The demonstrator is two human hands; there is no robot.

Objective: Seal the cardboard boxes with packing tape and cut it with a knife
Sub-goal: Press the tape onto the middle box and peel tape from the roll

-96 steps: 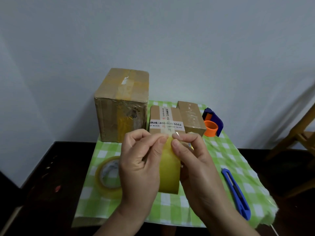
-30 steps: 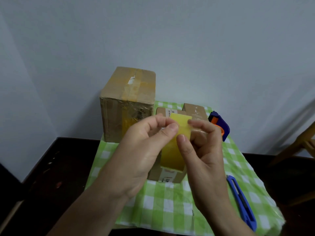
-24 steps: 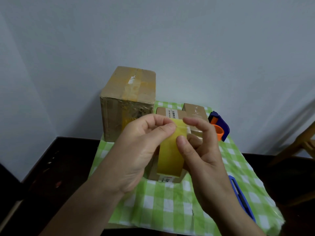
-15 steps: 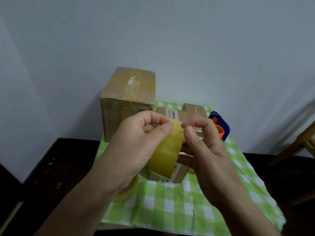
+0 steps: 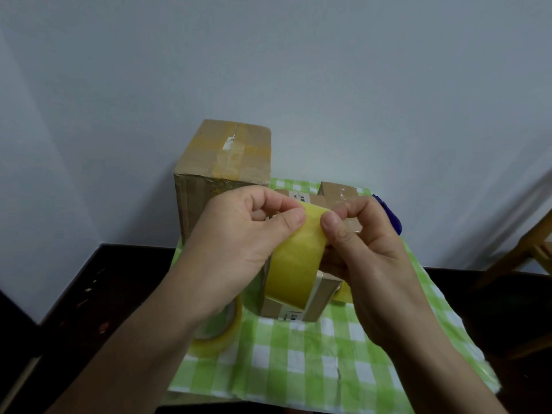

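Note:
A roll of yellow packing tape (image 5: 294,261) is held up in the air between both hands, above the small boxes. My left hand (image 5: 239,243) pinches its upper left edge between thumb and forefinger. My right hand (image 5: 361,243) holds its right side, thumb pressed at the top edge. Behind and under the roll lies a small cardboard box (image 5: 298,306) with a white label. A second small box (image 5: 337,191) sits behind it. A tall taped cardboard box (image 5: 221,165) stands at the back left. The knife is hidden.
A second tape roll (image 5: 218,333) lies on the green checked cloth (image 5: 292,357) under my left forearm. A blue tape dispenser (image 5: 388,215) peeks out behind my right hand. Dark table (image 5: 89,294) surrounds the cloth; a wooden chair (image 5: 528,249) stands at right.
The tape roll has tilted and both hands have shifted their grip along its top edge. My right forearm now covers the blue knife that lay at the right.

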